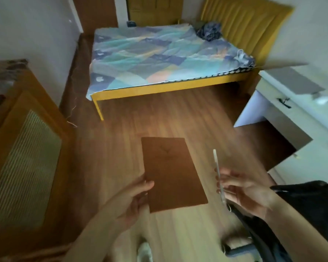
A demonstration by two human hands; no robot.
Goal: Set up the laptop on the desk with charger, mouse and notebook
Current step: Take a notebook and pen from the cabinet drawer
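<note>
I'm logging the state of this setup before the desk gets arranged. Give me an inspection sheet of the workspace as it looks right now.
Surface: white desk at right, with a grey laptop lying closed on it.
Job's things: brown notebook held over the wooden floor, not yet on the desk; white pen held upright beside it. Mouse and charger: nothing seen for certain.
Clutter: small pale object beside the laptop, too blurred to name.
Grippers: left hand grips the notebook's lower left edge; right hand pinches the pen.
Cables: thin cord hanging along the left wall.
Surroundings: bed with patchwork cover, wooden cabinet at left, dark chair at lower right.
</note>
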